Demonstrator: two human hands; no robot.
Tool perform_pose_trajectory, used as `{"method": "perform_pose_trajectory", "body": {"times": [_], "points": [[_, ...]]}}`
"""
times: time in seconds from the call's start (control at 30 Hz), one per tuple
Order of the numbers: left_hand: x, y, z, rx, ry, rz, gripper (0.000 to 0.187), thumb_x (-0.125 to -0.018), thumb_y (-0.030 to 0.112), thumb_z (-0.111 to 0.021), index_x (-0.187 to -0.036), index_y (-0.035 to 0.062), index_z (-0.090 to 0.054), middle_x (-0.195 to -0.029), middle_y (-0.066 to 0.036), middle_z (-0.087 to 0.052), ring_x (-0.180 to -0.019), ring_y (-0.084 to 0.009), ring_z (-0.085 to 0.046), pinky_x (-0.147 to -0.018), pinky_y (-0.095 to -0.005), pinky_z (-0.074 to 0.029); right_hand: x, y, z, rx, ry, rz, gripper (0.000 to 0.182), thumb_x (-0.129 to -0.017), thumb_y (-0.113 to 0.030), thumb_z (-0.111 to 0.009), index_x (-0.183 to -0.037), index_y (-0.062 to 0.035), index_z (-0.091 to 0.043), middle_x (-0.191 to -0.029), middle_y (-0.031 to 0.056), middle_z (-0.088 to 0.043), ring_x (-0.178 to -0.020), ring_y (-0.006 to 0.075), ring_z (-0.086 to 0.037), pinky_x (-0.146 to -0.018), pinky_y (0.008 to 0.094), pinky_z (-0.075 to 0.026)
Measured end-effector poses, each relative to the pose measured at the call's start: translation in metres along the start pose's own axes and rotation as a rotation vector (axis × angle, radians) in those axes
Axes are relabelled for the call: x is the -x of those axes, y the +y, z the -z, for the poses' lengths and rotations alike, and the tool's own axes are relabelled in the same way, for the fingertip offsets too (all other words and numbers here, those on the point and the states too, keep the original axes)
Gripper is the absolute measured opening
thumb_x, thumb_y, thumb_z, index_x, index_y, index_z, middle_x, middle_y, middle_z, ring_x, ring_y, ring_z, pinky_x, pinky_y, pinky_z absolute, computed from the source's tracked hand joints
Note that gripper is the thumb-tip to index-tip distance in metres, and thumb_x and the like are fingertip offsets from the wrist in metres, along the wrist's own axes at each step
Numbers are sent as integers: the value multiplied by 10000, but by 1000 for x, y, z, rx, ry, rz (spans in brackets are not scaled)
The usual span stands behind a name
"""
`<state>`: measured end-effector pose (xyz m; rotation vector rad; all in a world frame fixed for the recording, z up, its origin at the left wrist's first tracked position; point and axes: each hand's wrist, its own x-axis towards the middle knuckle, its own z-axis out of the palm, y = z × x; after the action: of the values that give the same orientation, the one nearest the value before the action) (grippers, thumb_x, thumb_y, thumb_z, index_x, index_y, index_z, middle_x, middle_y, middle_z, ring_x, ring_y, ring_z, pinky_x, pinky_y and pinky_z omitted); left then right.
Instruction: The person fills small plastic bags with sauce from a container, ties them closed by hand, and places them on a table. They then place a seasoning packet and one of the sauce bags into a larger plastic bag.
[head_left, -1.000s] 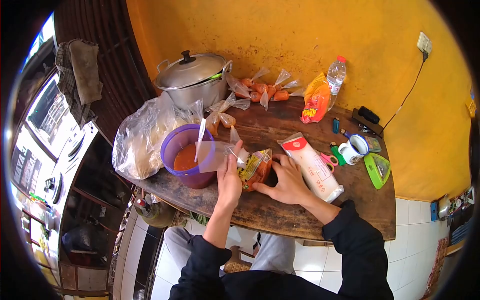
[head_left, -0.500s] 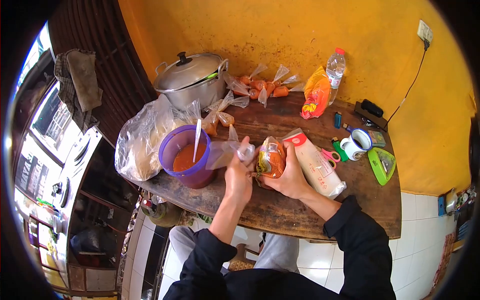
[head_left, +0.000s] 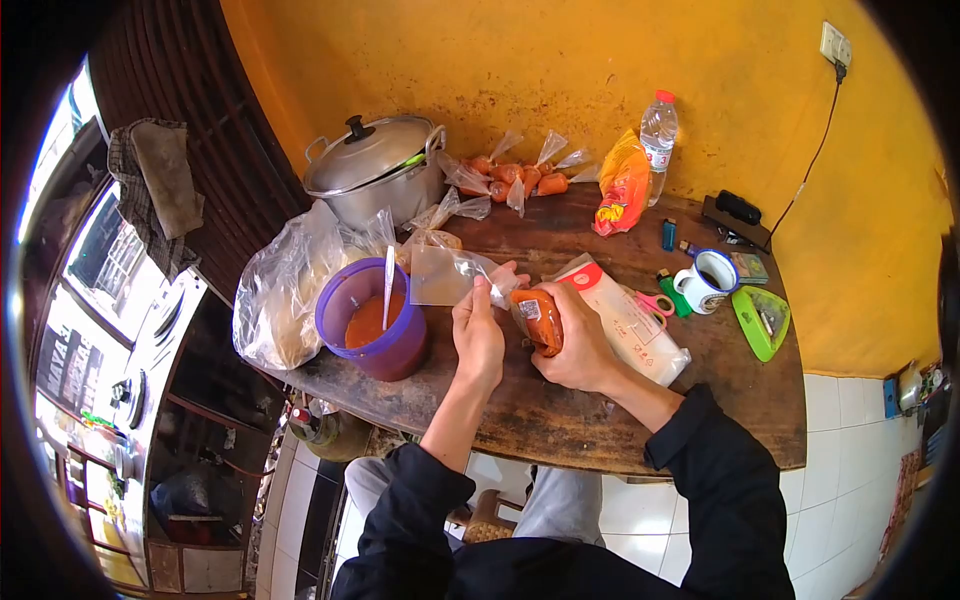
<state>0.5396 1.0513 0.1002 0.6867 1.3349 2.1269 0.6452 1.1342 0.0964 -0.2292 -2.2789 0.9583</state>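
Observation:
My left hand [head_left: 480, 335] pinches a small clear plastic bag [head_left: 445, 277], which stretches out to the left above the table. Close to its right, my right hand [head_left: 575, 345] is wrapped round an orange packet [head_left: 540, 320] with a printed label. A purple tub [head_left: 370, 340] of orange-red sauce stands left of my hands, with a white spoon [head_left: 389, 285] upright in it. Just right of my right hand lies a white paper-like pack [head_left: 630, 330] with a red mark, in clear plastic.
A lidded metal pot [head_left: 375, 170], a large plastic bag [head_left: 285, 290] and tied sauce bags [head_left: 510, 178] lie behind and left. A water bottle [head_left: 657, 145], mug [head_left: 708, 282], pink scissors [head_left: 655, 305] and green tray [head_left: 762, 322] are at the right.
The clear bag now lies more stretched out and flat to the left. The orange packet has turned and tilted in my right hand, showing a different side. The view has shifted slightly.

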Motion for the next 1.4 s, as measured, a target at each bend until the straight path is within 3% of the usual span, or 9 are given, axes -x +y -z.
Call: {"method": "perform_pose_trajectory", "body": {"times": [0.27, 0.37, 0.6, 0.83, 1.07, 1.13, 1.2, 1.27, 1.4], "points": [[3, -13, -1, 27, -253, -107, 372, -925, 178, -272, -1151, -27, -484, -1134, -131, -535, -1085, -192, -471, -965, -324, -309, 0, 2, 0, -21, 28, -12, 595, -552, -19, -662, -1089, -20, -406, -1024, 182, -489, -954, 369, -510, -793, 388, -430], [5, -17, -1, 93, -286, -45, 316, -886, 115, -372, -1147, -7, -501, -1153, -83, -511, -1099, -160, -437, -974, -297, -271, 0, 4, 0, -33, 53, -3, 582, -558, -14, -654, -1085, -19, -408, -1025, 188, -502, -942, 372, -518, -779, 389, -434], [11, -23, -6, 138, -263, 81, 350, -910, 173, -446, -1223, 17, -431, -1146, -55, -504, -1095, -141, -445, -953, -307, -326, -3, 7, 3, -67, 47, -17, 472, -597, 4, -596, -1032, -17, -415, -828, 208, -565, -802, 389, -567, -650, 402, -448], [16, -21, -12, 185, -193, 179, 339, -916, 224, -461, -1204, 44, -458, -1120, -12, -520, -1025, -103, -487, -884, -274, -387, -4, 12, 4, -43, -52, -156, 418, -623, 58, -567, -1012, -14, -433, -860, 193, -561, -829, 362, -572, -655, 354, -438], [8, -35, -9, 78, -68, 103, 242, -912, 188, -469, -1076, 27, -543, -1026, -46, -588, -958, -117, -535, -855, -283, -414, -4, 13, 0, -112, -25, -99, 418, -602, 41, -571, -987, -7, -417, -828, 202, -550, -800, 353, -571, -668, 358, -436], [7, -25, -14, 159, 10, -64, 210, -904, 181, -483, -1018, 28, -570, -1057, -81, -595, -935, -134, -548, -860, -306, -410, -6, 16, 1, -156, -59, -107, 418, -592, 22, -573, -975, -11, -408, -825, 213, -550, -795, 368, -565, -674, 376, -439], [5, -15, -15, 144, 43, -158, 212, -904, 193, -484, -1018, 37, -572, -1094, -85, -583, -945, -134, -542, -860, -314, -402, -5, 16, 2, -253, -165, -142, 501, -570, 62, -594, -1041, -7, -439, -894, 83, -532, -846, 158, -523, -708, 283, -426], [5, 13, -11, 131, 153, -172, 226, -905, 231, -478, -1017, 62, -576, -1138, -78, -571, -986, -119, -514, -853, -325, -375, -3, 19, 3, -312, -147, -160, 522, -567, 67, -600, -1058, -9, -440, -917, 67, -525, -861, 144, -513, -722, 272, -425], [16, 54, 2, 136, 34, -107, 247, -897, 215, -485, -1059, 49, -572, -1117, -84, -580, -976, -133, -526, -799, -297, -399, -2, 27, 1, -456, -126, -196, 580, -572, 109, -584, -1118, -15, -434, -964, 47, -516, -883, 122, -505, -744, 250, -430]]}}
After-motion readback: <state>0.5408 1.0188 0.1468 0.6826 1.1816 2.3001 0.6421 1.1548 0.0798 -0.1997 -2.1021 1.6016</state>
